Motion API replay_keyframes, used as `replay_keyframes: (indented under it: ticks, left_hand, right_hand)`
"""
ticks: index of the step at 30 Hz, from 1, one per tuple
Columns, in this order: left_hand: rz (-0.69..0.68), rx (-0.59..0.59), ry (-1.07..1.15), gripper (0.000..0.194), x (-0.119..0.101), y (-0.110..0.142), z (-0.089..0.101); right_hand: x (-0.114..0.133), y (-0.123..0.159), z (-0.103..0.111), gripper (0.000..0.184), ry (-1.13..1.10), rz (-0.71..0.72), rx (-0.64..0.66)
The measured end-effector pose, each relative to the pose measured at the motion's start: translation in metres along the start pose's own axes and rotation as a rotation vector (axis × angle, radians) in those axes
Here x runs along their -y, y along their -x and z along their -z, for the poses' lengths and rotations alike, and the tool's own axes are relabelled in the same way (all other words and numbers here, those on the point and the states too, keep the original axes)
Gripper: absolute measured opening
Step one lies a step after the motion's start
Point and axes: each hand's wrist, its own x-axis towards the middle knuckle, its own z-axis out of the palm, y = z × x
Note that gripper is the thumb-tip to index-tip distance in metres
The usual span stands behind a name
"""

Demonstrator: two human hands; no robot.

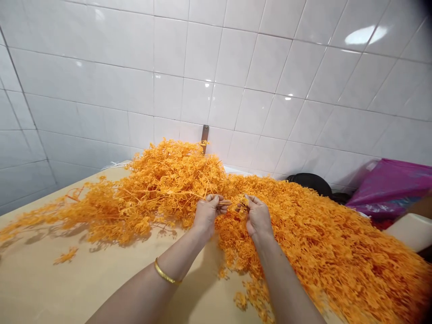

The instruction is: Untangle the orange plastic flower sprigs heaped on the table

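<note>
My left hand [206,213] is closed around the thin stem of an orange artificial flower branch [118,213], whose leafy part stretches away to the left over the table. Close by on the right, my right hand [258,217] pinches a small orange sprig [242,203] between thumb and fingers. Whether that sprig is joined to the branch's stem cannot be made out. Behind my hands rises a heap of orange sprays [175,168]. A broad pile of orange foliage [324,238] spreads under and beyond my right forearm.
A beige tabletop [101,283] lies in front, with a loose orange piece [66,256] at left. Against the tiled wall [111,81] stand a dark metal strip [204,137], black round objects [310,182] and a purple plastic bag [388,186]. A white block [410,231] sits at right.
</note>
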Motion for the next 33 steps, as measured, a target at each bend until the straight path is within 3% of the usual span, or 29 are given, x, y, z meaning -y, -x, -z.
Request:
replay_keyframes:
  ticks: [6,12,14,18,20,22,25,29,33]
  left_hand:
    - [-0.138,-0.006,0.011,0.014,0.005,0.004,-0.006]
    - [-0.186,-0.010,0.026,0.013,0.004,0.008,-0.012]
    - [-0.193,-0.024,0.022,0.013,-0.005,0.005,-0.009]
    - [-0.323,-0.237,0.038,0.008,-0.036,-0.010,0.009]
    - [-0.356,-0.254,0.020,0.006,-0.046,-0.016,0.017]
    - [-0.292,-0.220,-0.019,0.006,-0.046,-0.018,0.019]
    - [-0.153,-0.172,-0.075,0.007,-0.035,-0.013,0.014]
    - [-0.108,-0.139,-0.105,0.008,-0.030,-0.006,0.009]
    - [-0.107,-0.108,-0.103,0.007,-0.038,-0.003,0.006]
  right_hand:
    - [-0.005,-0.001,-0.004,0.017,-0.043,0.063,-0.141]
    - [-0.005,0.003,-0.013,0.016,-0.065,0.083,-0.175]
    - [0.003,-0.001,-0.005,0.016,-0.078,0.077,-0.198]
    - [0.037,-0.016,0.029,0.016,-0.131,0.054,-0.357]
    - [0.050,-0.020,0.041,0.014,-0.112,0.069,-0.399]
    - [0.052,-0.019,0.042,0.013,0.005,0.088,-0.298]
    - [0.041,-0.014,0.031,0.029,0.326,0.111,-0.051]
    - [0.032,-0.012,0.027,0.030,0.785,0.186,0.131]
    - [0.041,-0.007,0.028,0.038,0.812,0.239,0.312]
